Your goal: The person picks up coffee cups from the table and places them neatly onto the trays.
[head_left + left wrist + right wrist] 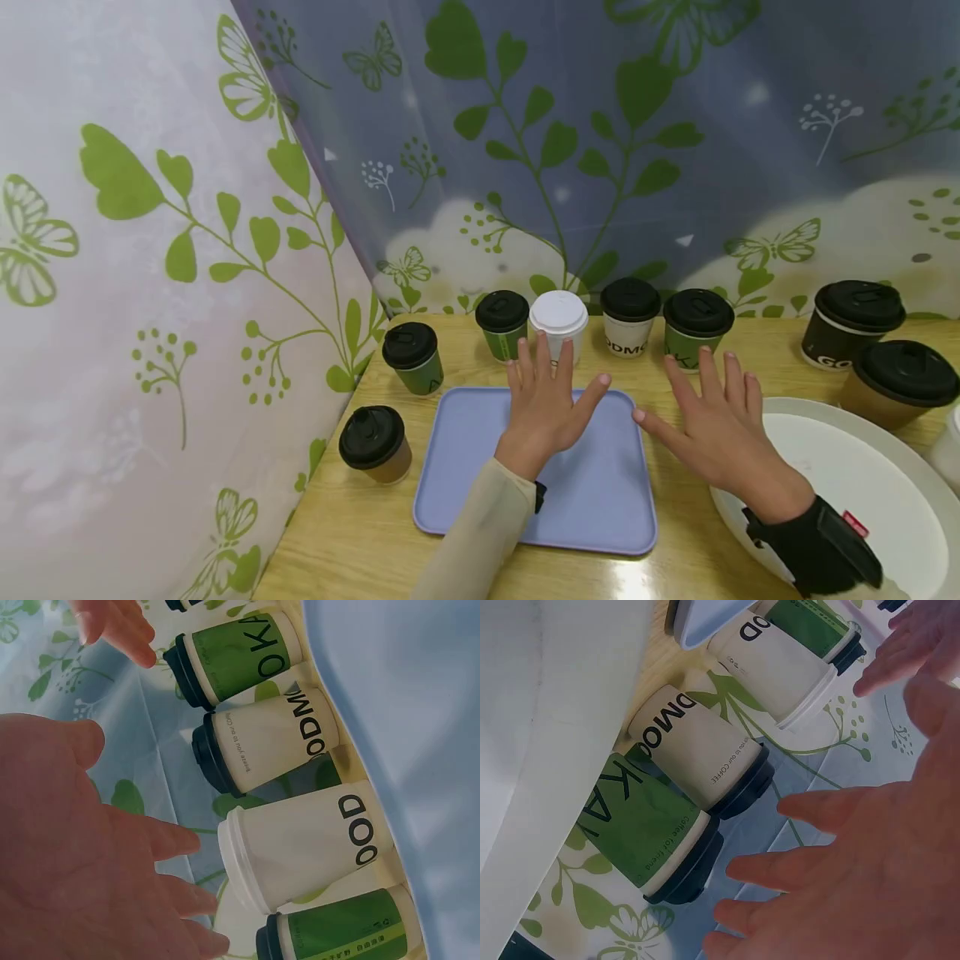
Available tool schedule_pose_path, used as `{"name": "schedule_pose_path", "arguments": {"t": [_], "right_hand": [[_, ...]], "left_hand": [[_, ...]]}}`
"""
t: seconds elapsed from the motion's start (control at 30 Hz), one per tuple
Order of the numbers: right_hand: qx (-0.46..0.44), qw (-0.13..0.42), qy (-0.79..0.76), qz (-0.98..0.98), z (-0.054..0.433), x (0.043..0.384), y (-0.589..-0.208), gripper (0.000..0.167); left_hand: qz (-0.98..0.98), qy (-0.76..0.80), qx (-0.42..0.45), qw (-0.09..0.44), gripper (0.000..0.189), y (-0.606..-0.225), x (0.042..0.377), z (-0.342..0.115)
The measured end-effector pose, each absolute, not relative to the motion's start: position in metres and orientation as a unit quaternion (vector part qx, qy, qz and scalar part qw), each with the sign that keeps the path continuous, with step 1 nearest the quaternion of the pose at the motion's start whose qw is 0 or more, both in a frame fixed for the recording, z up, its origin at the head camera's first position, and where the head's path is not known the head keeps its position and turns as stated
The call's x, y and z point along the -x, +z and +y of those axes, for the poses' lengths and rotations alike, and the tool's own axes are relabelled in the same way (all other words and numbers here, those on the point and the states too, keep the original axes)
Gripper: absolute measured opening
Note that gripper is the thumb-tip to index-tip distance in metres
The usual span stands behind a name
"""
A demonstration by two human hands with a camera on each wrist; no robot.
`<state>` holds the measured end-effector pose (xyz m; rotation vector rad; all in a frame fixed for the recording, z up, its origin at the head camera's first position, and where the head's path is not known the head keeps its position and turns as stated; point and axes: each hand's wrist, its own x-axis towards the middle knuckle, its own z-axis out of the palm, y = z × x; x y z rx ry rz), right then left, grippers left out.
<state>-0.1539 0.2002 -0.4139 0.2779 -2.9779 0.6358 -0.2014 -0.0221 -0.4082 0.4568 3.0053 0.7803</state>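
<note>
Spreading my empty left hand (543,412) and right hand (723,429) wide, I have a white coffee cup (307,844) beyond my left, a green coffee cup (649,829) beyond my right. I'd best grip below their lids (244,859).

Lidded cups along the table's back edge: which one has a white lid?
The white tapered cup with the round white lid, standing between a green, black-lidded cup and a white, black-lidded cup. Every other cup in that row has a black lid.
</note>
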Motion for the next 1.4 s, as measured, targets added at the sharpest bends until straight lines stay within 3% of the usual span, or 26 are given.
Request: {"name": "schedule_pose_path", "arguments": {"t": [0.2, 0.57, 1.07, 1.4], "right_hand": [[-0.095, 0.058, 0.217, -0.97, 0.2, 0.147, -0.416, 0.091], [-0.143, 0.04, 0.171, -0.974, 0.196, 0.13, -0.428, 0.051], [-0.122, -0.088, 0.171, -0.974, 0.183, 0.123, -0.44, 0.055], [-0.162, -0.029, 0.142, -0.976, 0.17, 0.116, -0.454, 0.029]], "left_hand": [[0.955, 0.263, -0.137, 0.003, 0.083, -0.402, 0.193, -0.028], [0.956, 0.22, -0.185, -0.065, 0.068, -0.388, 0.158, -0.063], [0.939, 0.23, -0.201, -0.156, 0.047, -0.396, 0.12, -0.135], [0.936, 0.247, -0.151, -0.201, 0.045, -0.406, 0.107, -0.172]]}}
